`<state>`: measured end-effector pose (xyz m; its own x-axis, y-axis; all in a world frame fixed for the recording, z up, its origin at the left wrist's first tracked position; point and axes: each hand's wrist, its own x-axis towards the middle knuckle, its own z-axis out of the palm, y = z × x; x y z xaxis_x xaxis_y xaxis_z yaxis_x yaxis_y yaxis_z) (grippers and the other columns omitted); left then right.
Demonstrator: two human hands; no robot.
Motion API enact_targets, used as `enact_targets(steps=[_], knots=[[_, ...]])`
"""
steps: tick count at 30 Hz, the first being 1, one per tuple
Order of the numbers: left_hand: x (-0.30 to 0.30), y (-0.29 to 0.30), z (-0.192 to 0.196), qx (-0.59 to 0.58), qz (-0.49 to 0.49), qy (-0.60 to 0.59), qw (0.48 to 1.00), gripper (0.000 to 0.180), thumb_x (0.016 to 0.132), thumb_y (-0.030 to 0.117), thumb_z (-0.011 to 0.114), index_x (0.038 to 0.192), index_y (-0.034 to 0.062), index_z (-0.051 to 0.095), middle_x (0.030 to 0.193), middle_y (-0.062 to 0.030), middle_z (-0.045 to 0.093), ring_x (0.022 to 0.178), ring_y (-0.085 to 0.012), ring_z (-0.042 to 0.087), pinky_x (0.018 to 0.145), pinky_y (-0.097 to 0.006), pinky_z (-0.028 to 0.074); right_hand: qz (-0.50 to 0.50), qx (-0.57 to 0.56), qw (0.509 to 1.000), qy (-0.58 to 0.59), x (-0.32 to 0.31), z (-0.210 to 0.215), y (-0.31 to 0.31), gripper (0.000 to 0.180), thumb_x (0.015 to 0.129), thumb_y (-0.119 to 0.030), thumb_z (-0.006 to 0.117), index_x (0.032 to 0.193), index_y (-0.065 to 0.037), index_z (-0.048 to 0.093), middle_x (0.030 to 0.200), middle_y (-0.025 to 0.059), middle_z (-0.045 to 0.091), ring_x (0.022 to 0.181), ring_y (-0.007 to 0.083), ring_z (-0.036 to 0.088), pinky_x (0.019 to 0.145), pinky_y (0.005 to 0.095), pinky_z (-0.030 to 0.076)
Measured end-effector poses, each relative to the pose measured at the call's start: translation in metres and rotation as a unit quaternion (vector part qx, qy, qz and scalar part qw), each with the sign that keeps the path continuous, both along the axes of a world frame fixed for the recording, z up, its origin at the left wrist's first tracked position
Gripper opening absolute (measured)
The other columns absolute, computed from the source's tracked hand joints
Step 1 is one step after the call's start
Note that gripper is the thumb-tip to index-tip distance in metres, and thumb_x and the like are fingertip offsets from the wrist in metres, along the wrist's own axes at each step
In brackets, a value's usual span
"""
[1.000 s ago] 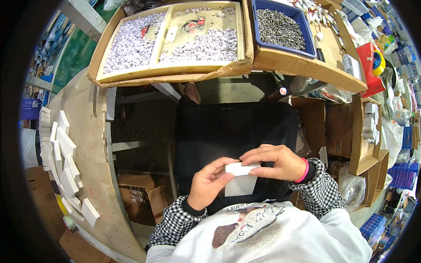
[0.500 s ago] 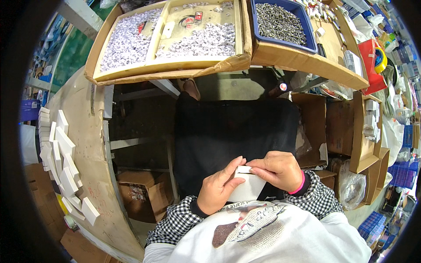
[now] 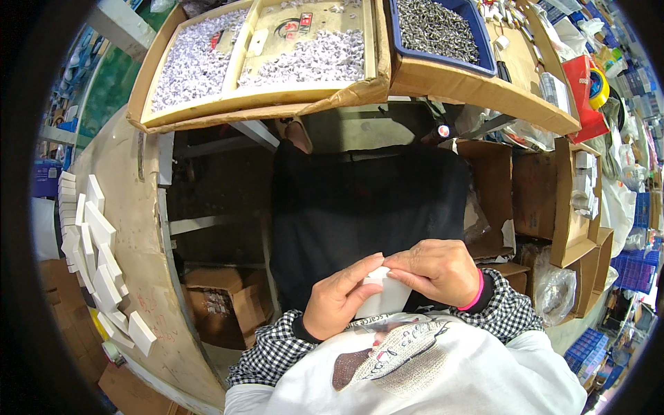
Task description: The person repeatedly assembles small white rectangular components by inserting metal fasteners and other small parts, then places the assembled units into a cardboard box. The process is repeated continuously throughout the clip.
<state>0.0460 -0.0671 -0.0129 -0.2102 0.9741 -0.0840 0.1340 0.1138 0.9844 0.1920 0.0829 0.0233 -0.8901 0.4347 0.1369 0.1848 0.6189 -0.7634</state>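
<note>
Both hands hold a small white box [image 3: 384, 299] close to my chest, over my dark lap. My left hand [image 3: 339, 299] cups it from the left, thumb and forefinger on its top edge. My right hand [image 3: 434, 270], with a pink band at the wrist, pinches the box's upper right edge. Most of the box is hidden by the fingers. A row of similar white boxes [image 3: 93, 256] lies on the wooden board at my left.
A cardboard tray [image 3: 277, 104] ahead holds piles of small white folded papers [image 3: 197, 66]. A blue bin [image 3: 443, 28] of grey metal parts sits to its right. Cardboard cartons [image 3: 574, 207] stand at the right, another carton [image 3: 221, 304] under the bench.
My hands have drawn the white box closer to my body and closed more tightly over it; the view has tilted down slightly.
</note>
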Motion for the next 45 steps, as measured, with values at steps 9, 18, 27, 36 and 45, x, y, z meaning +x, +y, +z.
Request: enact_targets(steps=[9,18,27,36,45], knots=[[-0.001,0.001,0.009,0.013,-0.05,0.105,0.993,0.056,0.088,0.013,0.061,0.138,0.0086,0.036,0.124,-0.018,0.055,0.103,-0.0306,0.061,0.086,-0.032,0.051,-0.017,0.007,0.998,-0.054,-0.004,0.015,-0.002,0.013,0.077,-0.015,0.07,0.086,-0.006,0.072,0.08,0.0079,0.07,0.066,0.0192,0.067,0.059,0.0271,0.053],[-0.003,0.0,0.014,0.002,-0.075,-0.007,0.997,0.06,0.092,0.007,0.052,0.144,0.0083,0.022,0.133,-0.0206,0.046,0.11,-0.0303,0.057,0.091,-0.033,0.048,-0.055,-0.021,0.996,-0.072,0.0,0.026,-0.007,0.012,0.076,-0.009,0.07,0.086,-0.003,0.071,0.08,0.0102,0.07,0.068,0.0214,0.068,0.061,0.0284,0.054],[-0.013,0.001,0.013,-0.032,-0.117,-0.122,0.985,0.049,0.088,0.003,0.058,0.134,0.012,0.045,0.13,-0.0164,0.052,0.108,-0.021,0.058,0.091,-0.028,0.047,-0.024,-0.012,0.998,-0.056,0.004,0.024,-0.006,0.014,0.078,-0.015,0.068,0.087,-0.005,0.071,0.083,0.0091,0.07,0.072,0.0212,0.068,0.064,0.0288,0.054],[-0.022,-0.006,-0.008,-0.042,-0.109,-0.302,0.946,0.038,0.086,-0.008,0.054,0.123,0.0027,0.053,0.137,-0.0192,0.043,0.119,-0.024,0.051,0.096,-0.033,0.046,0.008,-0.106,0.993,-0.053,0.018,0.005,-0.007,0.025,0.081,-0.017,0.068,0.101,-0.002,0.066,0.1,0.0131,0.068,0.088,0.0226,0.067,0.075,0.03,0.054],[-0.023,-0.01,-0.015,-0.019,-0.108,-0.326,0.939,0.031,0.088,-0.004,0.055,0.119,0.0016,0.056,0.134,-0.0181,0.047,0.116,-0.022,0.053,0.095,-0.031,0.047,-0.042,-0.245,0.968,0.038,0.032,-0.019,-0.019,0.024,0.077,-0.006,0.072,0.099,0.001,0.066,0.104,0.0164,0.066,0.095,0.0261,0.066,0.081,0.0319,0.053]])
